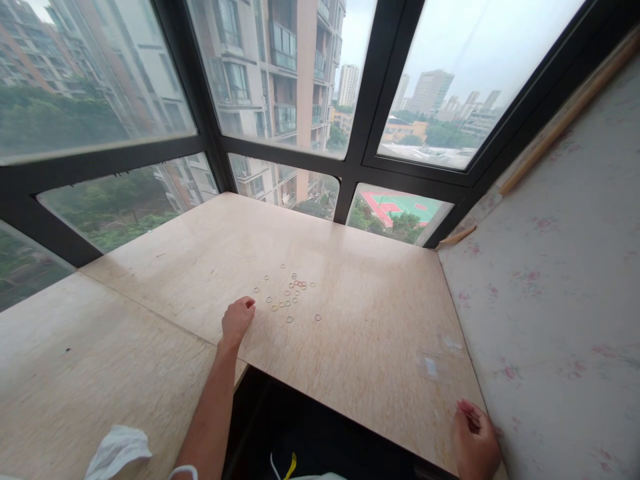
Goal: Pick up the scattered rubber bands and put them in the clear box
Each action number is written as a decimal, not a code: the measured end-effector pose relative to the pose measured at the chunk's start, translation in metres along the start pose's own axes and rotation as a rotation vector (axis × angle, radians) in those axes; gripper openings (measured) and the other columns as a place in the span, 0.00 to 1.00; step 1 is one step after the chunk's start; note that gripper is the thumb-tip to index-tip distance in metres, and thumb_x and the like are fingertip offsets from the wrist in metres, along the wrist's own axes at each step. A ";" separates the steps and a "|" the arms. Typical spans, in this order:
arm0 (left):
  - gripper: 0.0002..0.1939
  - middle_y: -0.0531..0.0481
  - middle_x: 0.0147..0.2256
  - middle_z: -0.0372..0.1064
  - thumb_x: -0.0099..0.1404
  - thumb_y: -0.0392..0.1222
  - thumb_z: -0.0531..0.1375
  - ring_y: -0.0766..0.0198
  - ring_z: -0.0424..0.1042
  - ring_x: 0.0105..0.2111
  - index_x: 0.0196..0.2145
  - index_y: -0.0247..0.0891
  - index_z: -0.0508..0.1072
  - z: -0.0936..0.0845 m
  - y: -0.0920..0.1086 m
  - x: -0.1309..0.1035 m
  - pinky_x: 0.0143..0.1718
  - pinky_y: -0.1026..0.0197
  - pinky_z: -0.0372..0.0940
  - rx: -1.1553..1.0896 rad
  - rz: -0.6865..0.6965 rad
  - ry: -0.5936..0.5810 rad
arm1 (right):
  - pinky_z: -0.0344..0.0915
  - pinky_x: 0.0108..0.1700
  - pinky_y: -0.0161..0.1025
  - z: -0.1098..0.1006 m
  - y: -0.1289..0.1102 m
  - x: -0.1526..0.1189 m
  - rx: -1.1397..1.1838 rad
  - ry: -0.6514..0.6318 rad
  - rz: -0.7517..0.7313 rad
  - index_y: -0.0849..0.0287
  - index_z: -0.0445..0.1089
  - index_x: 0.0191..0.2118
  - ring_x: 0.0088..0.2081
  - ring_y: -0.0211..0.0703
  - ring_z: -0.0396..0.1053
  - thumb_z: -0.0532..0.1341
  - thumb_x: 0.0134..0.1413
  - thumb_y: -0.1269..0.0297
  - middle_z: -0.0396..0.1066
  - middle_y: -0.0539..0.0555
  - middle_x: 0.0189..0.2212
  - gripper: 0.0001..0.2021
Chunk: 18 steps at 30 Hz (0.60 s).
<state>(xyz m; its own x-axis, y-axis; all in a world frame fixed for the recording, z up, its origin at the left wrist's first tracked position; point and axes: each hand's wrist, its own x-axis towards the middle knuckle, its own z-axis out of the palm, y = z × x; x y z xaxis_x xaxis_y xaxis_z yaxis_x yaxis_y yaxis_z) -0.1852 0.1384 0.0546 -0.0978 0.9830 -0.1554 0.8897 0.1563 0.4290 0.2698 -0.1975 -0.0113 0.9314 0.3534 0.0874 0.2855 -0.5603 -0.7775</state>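
Note:
Several small thin rings [287, 293], possibly rubber bands, lie scattered on the pale marble-patterned countertop [360, 333]; a few reddish ones [300, 284] sit close together. At their left edge, my left hand [239, 319] rests near the counter with its fingers curled together. Whatever its fingertips may pinch is too small to name. Over by the wall on the right, my right hand [476, 437] is closed with its fingers bent inward. The inside of that palm is mostly hidden, so its contents do not show. A clear plastic bag [433, 365] lies flat beyond it.
A crumpled white tissue [119, 450] lies at the lower left. Dark window frames [350, 173] border the counter's far side. A flowered wall [540, 320] closes off the right. Below the counter's front edge is a dark opening [300, 427].

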 end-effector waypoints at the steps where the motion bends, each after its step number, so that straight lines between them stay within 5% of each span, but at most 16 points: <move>1: 0.12 0.46 0.42 0.74 0.60 0.43 0.56 0.55 0.73 0.41 0.40 0.41 0.74 0.000 -0.002 0.001 0.38 0.59 0.64 0.021 -0.015 0.000 | 0.64 0.47 0.47 0.000 0.001 0.000 0.003 -0.006 0.002 0.62 0.68 0.41 0.40 0.54 0.71 0.55 0.42 0.53 0.73 0.61 0.39 0.22; 9: 0.15 0.40 0.47 0.66 0.64 0.44 0.52 0.54 0.71 0.41 0.46 0.37 0.70 0.007 0.006 -0.005 0.40 0.57 0.63 0.102 0.071 0.115 | 0.64 0.48 0.49 0.001 0.002 0.002 -0.002 -0.005 0.010 0.61 0.68 0.40 0.40 0.56 0.71 0.55 0.40 0.52 0.73 0.62 0.40 0.22; 18: 0.15 0.44 0.45 0.68 0.63 0.38 0.55 0.60 0.68 0.44 0.48 0.38 0.70 0.053 0.091 0.039 0.47 0.61 0.61 0.012 0.502 -0.078 | 0.64 0.48 0.50 0.001 0.001 0.002 0.013 -0.011 0.020 0.60 0.68 0.39 0.40 0.57 0.71 0.55 0.40 0.50 0.73 0.62 0.39 0.22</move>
<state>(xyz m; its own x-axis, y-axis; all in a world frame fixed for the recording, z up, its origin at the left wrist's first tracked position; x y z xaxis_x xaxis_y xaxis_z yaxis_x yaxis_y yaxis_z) -0.0843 0.1857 0.0404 0.3761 0.9266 0.0008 0.8236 -0.3347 0.4580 0.2717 -0.1967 -0.0128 0.9343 0.3506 0.0648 0.2638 -0.5576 -0.7870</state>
